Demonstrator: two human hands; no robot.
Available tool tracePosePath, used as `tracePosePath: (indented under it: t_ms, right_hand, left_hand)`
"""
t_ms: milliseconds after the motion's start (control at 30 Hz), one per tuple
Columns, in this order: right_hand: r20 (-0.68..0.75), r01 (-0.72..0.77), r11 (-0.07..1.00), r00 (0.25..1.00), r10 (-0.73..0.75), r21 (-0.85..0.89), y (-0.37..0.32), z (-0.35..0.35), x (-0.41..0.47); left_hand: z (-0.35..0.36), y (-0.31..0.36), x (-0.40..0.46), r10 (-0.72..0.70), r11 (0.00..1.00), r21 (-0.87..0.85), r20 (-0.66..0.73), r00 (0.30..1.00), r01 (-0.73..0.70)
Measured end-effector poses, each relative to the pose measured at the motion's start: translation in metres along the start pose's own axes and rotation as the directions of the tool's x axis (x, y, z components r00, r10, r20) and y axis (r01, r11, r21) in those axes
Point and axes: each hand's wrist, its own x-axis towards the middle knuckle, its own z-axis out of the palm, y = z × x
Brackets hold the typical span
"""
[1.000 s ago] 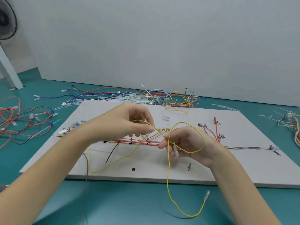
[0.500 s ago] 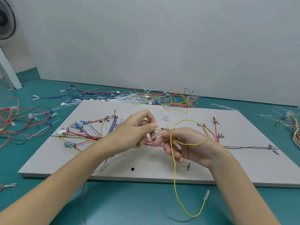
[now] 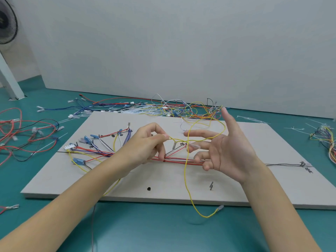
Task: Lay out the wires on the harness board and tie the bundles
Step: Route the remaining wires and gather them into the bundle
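A person's two bare forearms reach forward over a pale rectangular harness board (image 3: 181,180) that lies flat on a teal surface (image 3: 163,231). The left hand (image 3: 145,142) hovers above the middle of the board, its thumb and forefinger pinching a thin yellow wire (image 3: 185,171) while the other fingers curl downward toward the board. The right hand (image 3: 229,151) is held up just beside it, palm facing left, fingers spread and mostly straight, thumb pointing up; the yellow wire loops around the back of this hand and passes across the fingers without being gripped. From there the wire hangs down past the board's near edge and ends in a small clear terminal (image 3: 220,208) resting on the teal surface. Beneath the hands, a bundle of red wires (image 3: 178,160) runs left to right along the board. On the board's left side, red, blue, white and yellow wires fan out to blue terminals (image 3: 87,140) and a white connector (image 3: 69,147). A dark wire (image 3: 283,164) runs off toward the board's right edge. Behind the board lies a tangled pile of loose wires (image 3: 163,108), with more red wires (image 3: 20,135) to the left and another bunch (image 3: 327,140) at the far right. A fan (image 3: 7,24) shows at the upper left.
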Motion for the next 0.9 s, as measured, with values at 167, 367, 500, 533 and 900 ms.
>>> tracePosePath:
  t_ms: [167, 367, 500, 533, 900]
  right_hand:
    - [-0.097, 0.035, 0.974, 0.994, -0.058, -0.226, 0.005, 0.005, -0.001]
    - [-0.082, 0.031, 0.976, 0.995, -0.05, -0.217, 0.008, 0.011, 0.0]
    - [-0.091, 0.036, 0.971, 0.994, -0.059, -0.235, 0.009, 0.011, 0.001]
    - [-0.106, 0.035, 0.972, 0.993, -0.061, -0.233, 0.008, 0.01, 0.001]
    - [-0.27, 0.079, 0.969, 0.952, -0.143, -0.234, 0.008, 0.0, 0.005]
  left_hand:
    - [-0.002, -0.002, 0.0, -0.039, 0.997, -0.066, 0.008, 0.999, 0.039]
    - [-0.01, -0.006, 0.003, -0.049, 0.982, -0.18, 0.028, 0.998, 0.054]
    - [-0.014, -0.008, 0.004, 0.033, 0.996, -0.083, 0.014, 0.999, -0.032]
    - [-0.015, -0.009, 0.003, 0.045, 0.998, -0.038, 0.022, 0.999, -0.044]
    - [-0.017, -0.014, 0.005, 0.155, 0.951, 0.281, -0.069, 0.986, -0.129]
